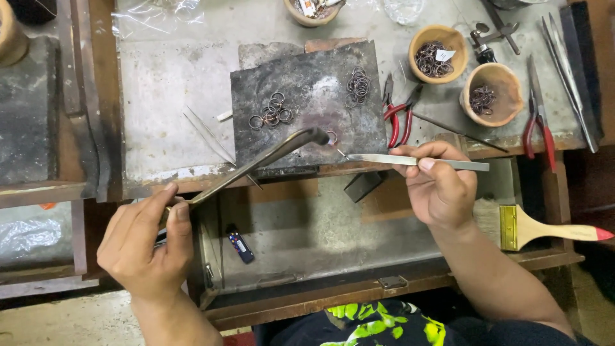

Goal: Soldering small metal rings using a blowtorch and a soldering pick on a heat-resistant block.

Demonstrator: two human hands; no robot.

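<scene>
The left hand (144, 247) closes its fingers around the handle of a bent torch pipe (256, 163), whose nozzle ends over the front edge of the dark soldering block (307, 96). The right hand (439, 186) pinches steel tweezers (416, 161) between thumb and fingers; the tips lie just beside a small ring (332, 136) near the same edge. More rings (272, 110) lie on the block's left part. Red-handled pliers (398, 115) rest on the bench, right of the block.
</scene>
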